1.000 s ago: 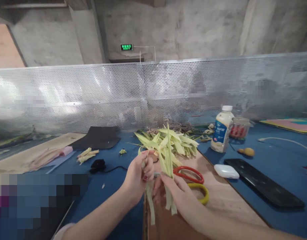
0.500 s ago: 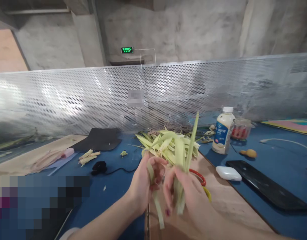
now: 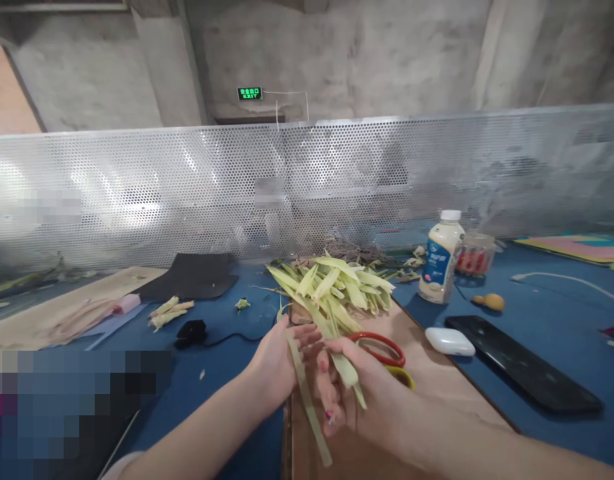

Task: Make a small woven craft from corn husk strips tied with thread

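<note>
My left hand [image 3: 281,357] is turned palm inward, holding a narrow corn husk strip [image 3: 307,403] near the thumb; the strip runs down across the palm, while the fingers are fairly straight. Close beside it, my right hand [image 3: 359,393] has its thumb and fingers closed on pale green corn husk pieces [image 3: 345,371], whose tips point down. Just beyond both hands is a pile of corn husks [image 3: 331,283] on a brown board [image 3: 451,380]. Scissors with red and yellow handles [image 3: 395,353] lie by my right hand, partly hidden by it.
On the blue table, right of the board, are a bottle [image 3: 441,260], a clear tub with red contents [image 3: 475,257], a white case [image 3: 449,341] and a black phone [image 3: 527,363]. At left lie a black sheet [image 3: 189,277] and husk bits [image 3: 169,312]. A perforated metal panel [image 3: 337,180] stands behind.
My right hand has lowered the husk pieces from upright to tilted down. The left fingers have straightened, baring more of the strip. More of the scissors shows.
</note>
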A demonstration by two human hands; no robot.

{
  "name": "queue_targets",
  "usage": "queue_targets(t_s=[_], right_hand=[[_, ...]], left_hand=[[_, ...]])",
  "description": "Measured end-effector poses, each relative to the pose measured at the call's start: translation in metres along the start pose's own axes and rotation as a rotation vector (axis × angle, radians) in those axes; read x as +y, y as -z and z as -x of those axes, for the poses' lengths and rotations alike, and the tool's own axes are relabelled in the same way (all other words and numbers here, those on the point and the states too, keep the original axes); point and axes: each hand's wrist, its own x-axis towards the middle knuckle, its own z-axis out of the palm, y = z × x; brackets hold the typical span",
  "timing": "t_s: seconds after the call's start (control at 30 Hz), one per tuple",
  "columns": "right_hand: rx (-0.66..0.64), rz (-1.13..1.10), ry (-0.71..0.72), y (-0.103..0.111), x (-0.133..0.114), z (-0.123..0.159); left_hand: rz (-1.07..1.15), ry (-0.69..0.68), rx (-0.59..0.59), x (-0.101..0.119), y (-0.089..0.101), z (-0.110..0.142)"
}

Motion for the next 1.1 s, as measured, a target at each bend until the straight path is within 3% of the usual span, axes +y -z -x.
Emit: queue_targets(t_s=[0.23, 0.37, 0.57, 0.77, 1.0, 1.1], right_hand=[[-0.001, 0.141, 0.107, -0.009, -0.002, 0.003], [0.174, 0.11, 0.224, -0.018, -0.003, 0.006], [0.393, 0.419, 0.136, -0.018, -0.001, 0.003], [0.268, 0.576, -0.066, -0.025, 0.001, 0.009], [0.254, 0.681, -0.133, -0.022, 0.003, 0.008], [0.291, 0.752, -0.092, -0.016, 0.006, 0.005]], left_hand=[[0.038, 0.1, -0.059, 0.0, -0.002, 0.005], [0.072, 0.108, -0.082, 0.002, -0.001, 0.004], [0.017, 0.022, -0.163, -0.002, -0.004, 0.008], [0.036, -0.012, -0.228, -0.004, -0.009, 0.011], [0.117, -0.082, -0.187, 0.006, -0.01, 0.012], [0.104, -0.103, -0.178, 0.008, -0.01, 0.014]])
